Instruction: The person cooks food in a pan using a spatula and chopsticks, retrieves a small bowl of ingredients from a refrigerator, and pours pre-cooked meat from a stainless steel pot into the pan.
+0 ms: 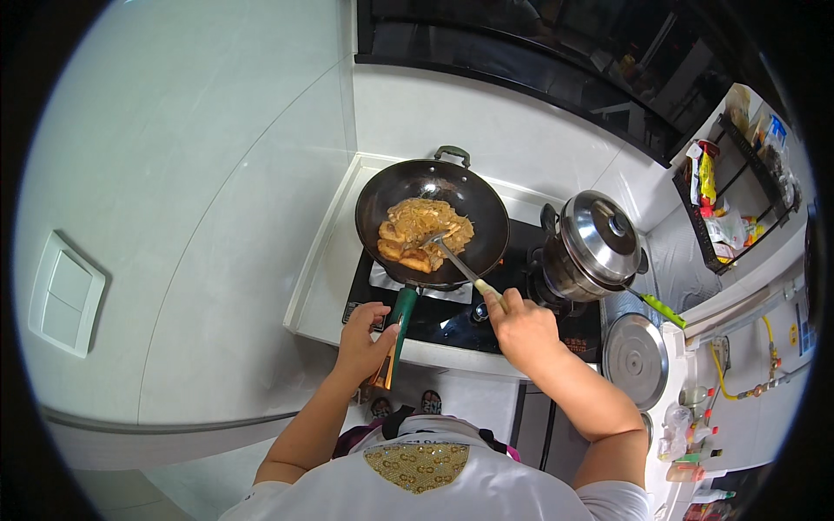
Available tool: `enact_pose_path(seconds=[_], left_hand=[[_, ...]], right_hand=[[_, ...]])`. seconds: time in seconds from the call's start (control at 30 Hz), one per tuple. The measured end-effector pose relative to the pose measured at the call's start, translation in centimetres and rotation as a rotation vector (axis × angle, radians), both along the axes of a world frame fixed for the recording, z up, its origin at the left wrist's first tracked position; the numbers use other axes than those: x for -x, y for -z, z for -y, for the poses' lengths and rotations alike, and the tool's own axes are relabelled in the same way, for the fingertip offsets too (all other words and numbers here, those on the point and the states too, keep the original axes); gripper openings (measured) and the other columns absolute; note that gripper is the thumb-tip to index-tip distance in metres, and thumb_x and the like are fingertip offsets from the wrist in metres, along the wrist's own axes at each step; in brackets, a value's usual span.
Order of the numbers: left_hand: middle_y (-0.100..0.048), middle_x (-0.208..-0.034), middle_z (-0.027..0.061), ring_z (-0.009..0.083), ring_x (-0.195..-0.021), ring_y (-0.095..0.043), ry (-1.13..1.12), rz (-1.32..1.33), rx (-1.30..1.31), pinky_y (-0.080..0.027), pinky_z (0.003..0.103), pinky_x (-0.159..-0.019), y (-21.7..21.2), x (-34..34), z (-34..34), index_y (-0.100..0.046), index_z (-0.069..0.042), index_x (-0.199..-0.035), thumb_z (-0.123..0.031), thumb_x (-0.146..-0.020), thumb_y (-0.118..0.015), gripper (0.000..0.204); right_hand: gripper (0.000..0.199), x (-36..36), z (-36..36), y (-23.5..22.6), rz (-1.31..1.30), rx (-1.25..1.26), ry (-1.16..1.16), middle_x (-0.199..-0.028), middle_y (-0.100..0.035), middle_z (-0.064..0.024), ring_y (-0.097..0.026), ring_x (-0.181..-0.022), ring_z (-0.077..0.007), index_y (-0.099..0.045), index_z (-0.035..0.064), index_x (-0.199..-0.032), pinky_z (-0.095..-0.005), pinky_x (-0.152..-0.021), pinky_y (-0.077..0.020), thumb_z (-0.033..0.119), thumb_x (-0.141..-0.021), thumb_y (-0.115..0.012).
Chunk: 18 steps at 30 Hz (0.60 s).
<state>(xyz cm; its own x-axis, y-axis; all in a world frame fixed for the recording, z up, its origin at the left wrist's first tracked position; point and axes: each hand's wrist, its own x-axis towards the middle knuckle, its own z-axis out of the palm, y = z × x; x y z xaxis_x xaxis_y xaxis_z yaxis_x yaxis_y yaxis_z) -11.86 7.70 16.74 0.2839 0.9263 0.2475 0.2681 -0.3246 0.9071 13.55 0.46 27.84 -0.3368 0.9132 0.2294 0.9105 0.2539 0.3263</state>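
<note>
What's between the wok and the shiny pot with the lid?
In the head view, only bare black stovetop lies between the wok and the pot. The right hand holds a spatula into the wok, nearer the person.

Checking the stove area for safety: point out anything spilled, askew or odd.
Nothing looks spilled. The food sits inside the wok, the left hand grips its green handle, and the right hand works the spatula. One loose round lid lies flat beside the lidded steel pot.
</note>
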Motion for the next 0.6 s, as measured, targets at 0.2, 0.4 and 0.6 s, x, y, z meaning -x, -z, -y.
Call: enact_pose_path(seconds=[0.2, 0.4, 0.6], left_hand=[[-0.058, -0.112, 0.0135, 0.0232, -0.091, -0.061, -0.015, -0.002, 0.023, -0.05, 0.033, -0.081, 0.2, 0.4, -0.1, -0.059, -0.003, -0.107, -0.012, -0.078, -0.071, 0.032], [-0.057, -0.114, 0.011, 0.0198, -0.096, -0.059, 0.029, 0.013, 0.013, -0.049, 0.033, -0.082, 1.2, 0.2, -0.4, -0.059, -0.006, -0.111, -0.014, -0.082, -0.069, 0.032], [-0.058, -0.113, 0.0134, 0.0237, -0.093, -0.06, 0.024, 0.005, 0.013, -0.05, 0.033, -0.082, 0.9, 0.1, -0.5, -0.059, -0.003, -0.108, -0.012, -0.078, -0.071, 0.033]], right_hand=[[0.044, 0.7, 2.6, -3.7, 0.035, 0.092, -0.025, -0.077, -0.05, -0.007, -0.058, -0.057, -0.0155, -0.061, -0.0031, -0.116, -0.0275, -0.041, -0.0466, 0.007, -0.073, -0.061], [0.044, -0.2, 3.1, -5.5, -0.055, 0.099, 0.107, -0.088, -0.056, -0.008, -0.062, -0.06, -0.022, -0.061, 0.0063, -0.12, -0.0336, -0.047, -0.0492, 0.006, -0.076, -0.06], [0.051, 0.2, 2.2, -4.4, -0.07, 0.028, 0.038, -0.078, -0.05, -0.0062, -0.059, -0.058, -0.018, -0.058, 0.0033, -0.125, -0.0293, -0.046, -0.0492, 0.007, -0.074, -0.06]])
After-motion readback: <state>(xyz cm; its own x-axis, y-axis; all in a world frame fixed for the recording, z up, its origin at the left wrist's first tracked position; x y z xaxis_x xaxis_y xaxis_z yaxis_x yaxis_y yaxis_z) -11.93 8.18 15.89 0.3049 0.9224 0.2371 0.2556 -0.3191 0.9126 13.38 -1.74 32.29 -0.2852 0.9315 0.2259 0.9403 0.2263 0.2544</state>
